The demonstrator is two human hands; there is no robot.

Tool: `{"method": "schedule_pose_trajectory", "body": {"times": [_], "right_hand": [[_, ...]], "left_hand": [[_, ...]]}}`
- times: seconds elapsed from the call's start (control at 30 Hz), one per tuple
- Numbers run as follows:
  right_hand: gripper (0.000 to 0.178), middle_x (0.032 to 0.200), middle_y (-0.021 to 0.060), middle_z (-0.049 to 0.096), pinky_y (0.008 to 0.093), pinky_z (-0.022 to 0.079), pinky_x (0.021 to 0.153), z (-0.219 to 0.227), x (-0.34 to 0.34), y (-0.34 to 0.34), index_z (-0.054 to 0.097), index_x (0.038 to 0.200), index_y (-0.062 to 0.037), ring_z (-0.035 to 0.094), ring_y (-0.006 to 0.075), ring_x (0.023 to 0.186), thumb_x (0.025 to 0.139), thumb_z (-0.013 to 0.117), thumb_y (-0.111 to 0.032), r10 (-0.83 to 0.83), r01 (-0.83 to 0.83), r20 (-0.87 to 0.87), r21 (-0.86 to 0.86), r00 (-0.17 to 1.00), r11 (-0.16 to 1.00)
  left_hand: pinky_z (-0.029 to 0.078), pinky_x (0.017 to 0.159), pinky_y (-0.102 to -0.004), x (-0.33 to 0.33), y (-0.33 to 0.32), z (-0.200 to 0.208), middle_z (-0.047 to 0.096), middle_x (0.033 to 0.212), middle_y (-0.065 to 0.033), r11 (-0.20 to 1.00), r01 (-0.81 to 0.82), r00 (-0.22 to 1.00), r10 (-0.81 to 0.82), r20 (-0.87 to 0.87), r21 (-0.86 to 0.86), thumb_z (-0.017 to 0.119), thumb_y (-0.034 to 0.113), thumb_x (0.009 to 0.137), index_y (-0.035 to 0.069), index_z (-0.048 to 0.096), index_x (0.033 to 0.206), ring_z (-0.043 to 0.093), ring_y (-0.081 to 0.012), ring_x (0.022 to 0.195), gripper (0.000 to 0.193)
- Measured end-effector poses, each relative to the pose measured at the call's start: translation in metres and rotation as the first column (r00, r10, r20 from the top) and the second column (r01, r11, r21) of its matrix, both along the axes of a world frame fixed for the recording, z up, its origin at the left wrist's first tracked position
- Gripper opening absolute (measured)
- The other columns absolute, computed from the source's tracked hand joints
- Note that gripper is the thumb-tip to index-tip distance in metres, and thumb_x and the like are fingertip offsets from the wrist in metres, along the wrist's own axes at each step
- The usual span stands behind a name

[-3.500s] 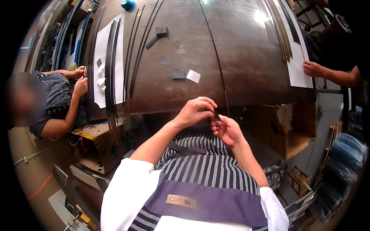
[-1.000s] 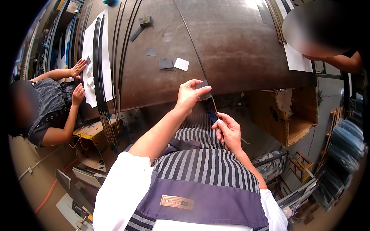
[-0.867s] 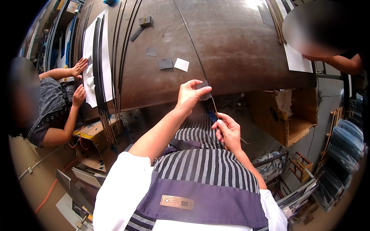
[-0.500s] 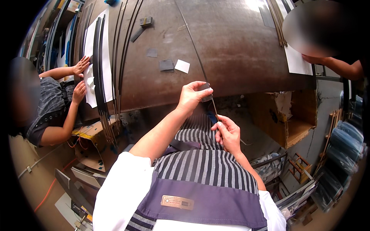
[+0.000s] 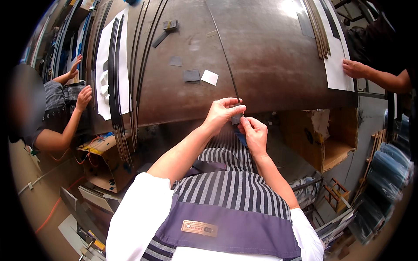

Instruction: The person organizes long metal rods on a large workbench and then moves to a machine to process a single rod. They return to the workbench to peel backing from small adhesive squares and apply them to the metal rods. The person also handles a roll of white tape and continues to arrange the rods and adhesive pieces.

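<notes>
My left hand pinches the near end of a long thin dark rod that runs away across the brown metal table. A small dark grey patch sits at the rod's end, between the fingertips of both hands. My right hand meets the left from below, its fingers on the same patch at the table's front edge. Both forearms rise from my striped shirt and purple apron.
Small grey and white patches lie on the table. Bundles of dark rods rest on white paper at the left, where a person's hands work. Another person's hand presses white paper at the right. Cardboard boxes stand under the table.
My hands have moved up from my lap to the table's front edge, and they have drawn closer together at the rod's end. The person on the right has reached onto the white paper.
</notes>
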State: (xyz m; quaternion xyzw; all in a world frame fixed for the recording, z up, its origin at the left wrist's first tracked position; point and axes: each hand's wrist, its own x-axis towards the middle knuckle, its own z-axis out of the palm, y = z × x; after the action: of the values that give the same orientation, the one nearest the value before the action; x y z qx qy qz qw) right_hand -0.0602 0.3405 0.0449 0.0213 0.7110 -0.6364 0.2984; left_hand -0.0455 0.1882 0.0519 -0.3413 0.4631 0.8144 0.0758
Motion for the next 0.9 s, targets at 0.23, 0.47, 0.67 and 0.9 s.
{"method": "schedule_pose_trajectory", "body": {"times": [0.23, 0.47, 0.67, 0.9], "right_hand": [[0.024, 0.075, 0.0009, 0.063, 0.0197, 0.044, 0.054, 0.005, 0.007, -0.001, 0.068, 0.103, 0.0002, 0.053, 0.0045, 0.061, 0.094, 0.062, -0.021, -0.019, 0.032, 0.177, -0.072, 0.984, 0.997], [0.028, 0.076, -0.0024, 0.054, 0.0172, 0.035, 0.041, 0.027, 0.025, 0.025, 0.060, 0.118, -0.0012, 0.045, 0.0023, 0.057, 0.091, 0.064, -0.006, 0.028, 0.042, 0.354, -0.187, 0.935, 0.981], [0.013, 0.075, 0.0005, 0.057, 0.0180, 0.042, 0.042, 0.026, 0.026, 0.029, 0.060, 0.103, -0.0010, 0.051, 0.0045, 0.055, 0.090, 0.063, -0.004, -0.074, 0.163, 0.346, -0.236, 0.935, 0.958], [0.014, 0.079, 0.0081, 0.065, 0.0213, 0.046, 0.045, 0.029, 0.021, 0.039, 0.060, 0.099, 0.0010, 0.059, 0.0104, 0.056, 0.095, 0.057, -0.012, -0.003, 0.188, 0.501, -0.319, 0.866, 0.929]], "left_hand": [[0.050, 0.059, -0.0248, -0.004, -0.006, -0.016, 0.068, 0.076, -0.0068, 0.996, 0.065, 0.997, -0.063, 0.037, -0.057, 0.076, 0.015, 0.081, 0.002, 0.068, 0.082, 0.064, -0.0119, 0.069, 0.015], [0.056, 0.064, -0.0296, 0.002, -0.007, -0.004, 0.067, 0.083, -0.0049, 0.998, 0.067, 0.994, -0.065, 0.091, -0.018, 0.076, 0.021, 0.082, 0.002, 0.066, 0.096, 0.065, -0.0136, 0.072, 0.026], [0.058, 0.071, -0.0264, 0.021, -0.008, -0.015, 0.067, 0.089, -0.0031, 0.979, 0.041, 0.996, -0.056, 0.067, 0.202, 0.071, 0.014, 0.086, 0.002, 0.066, 0.105, 0.065, -0.0106, 0.081, 0.023], [0.055, 0.066, -0.0236, 0.010, 0.005, -0.003, 0.068, 0.090, -0.0052, 0.979, -0.017, 0.999, 0.009, 0.037, 0.203, 0.072, 0.010, 0.085, 0.003, 0.067, 0.098, 0.065, -0.0113, 0.076, 0.016]]}}
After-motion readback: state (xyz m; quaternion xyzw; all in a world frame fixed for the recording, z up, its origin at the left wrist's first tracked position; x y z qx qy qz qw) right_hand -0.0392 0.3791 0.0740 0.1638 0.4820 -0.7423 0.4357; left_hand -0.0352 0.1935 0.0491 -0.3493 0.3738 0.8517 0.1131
